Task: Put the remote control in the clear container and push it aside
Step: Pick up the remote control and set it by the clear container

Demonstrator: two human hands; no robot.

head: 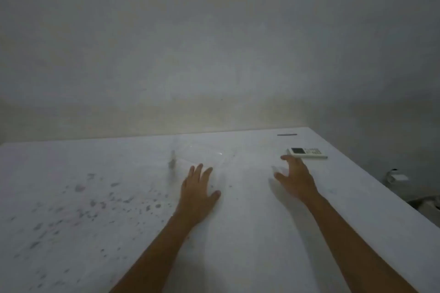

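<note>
Right hand reaching with fingers spread, empty, fingertips just short of remote control lying flat near far right of white table. Left hand resting open, palm down, fingers touching near wall of clear container (faint, hard to trace).

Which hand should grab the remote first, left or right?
Right. The right hand is open with fingertips just short of the remote control; the left hand lies by the clear container.
</note>
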